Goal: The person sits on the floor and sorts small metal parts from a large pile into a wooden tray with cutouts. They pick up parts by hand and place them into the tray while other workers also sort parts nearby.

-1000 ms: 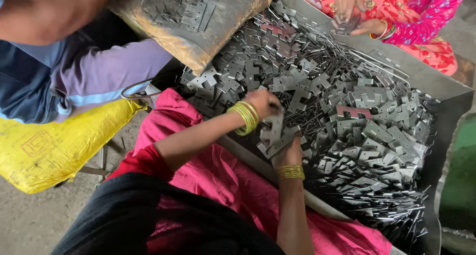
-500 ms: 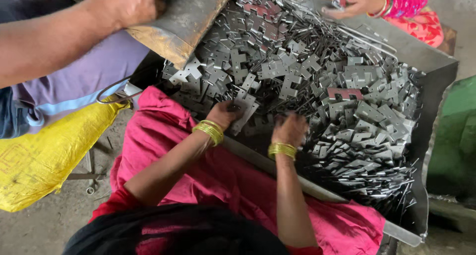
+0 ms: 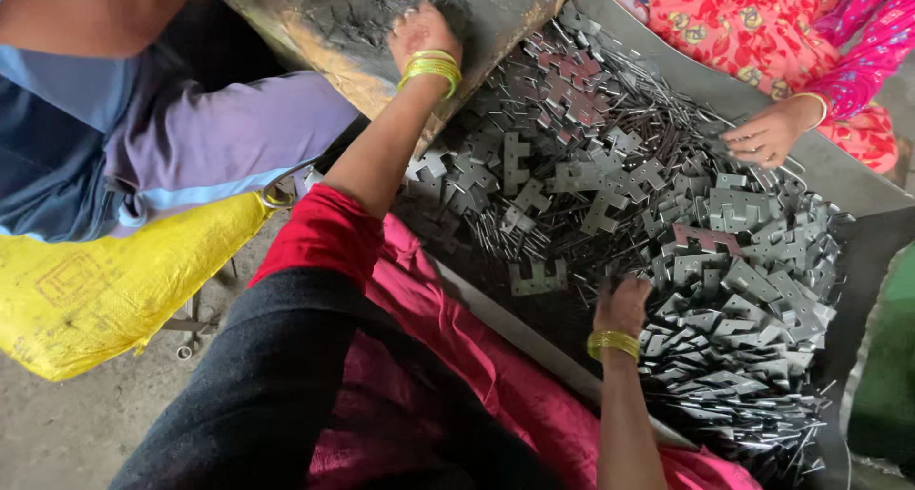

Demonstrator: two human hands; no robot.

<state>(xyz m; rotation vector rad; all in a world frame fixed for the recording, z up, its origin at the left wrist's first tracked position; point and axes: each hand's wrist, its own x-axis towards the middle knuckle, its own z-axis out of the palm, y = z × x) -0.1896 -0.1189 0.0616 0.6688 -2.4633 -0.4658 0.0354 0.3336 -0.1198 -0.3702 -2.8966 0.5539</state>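
Two hands work apart: the left hand (image 3: 420, 32) reaches up, fingers curled on dark grit in a tilted metal pan (image 3: 496, 13), while the right hand (image 3: 621, 304) digs, loosely clenched, into stamped metal pieces (image 3: 743, 290) heaped in a tray (image 3: 534, 342) beneath it.

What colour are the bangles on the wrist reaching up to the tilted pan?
Yellow-gold bangles on the left hand, clearest in the head view.
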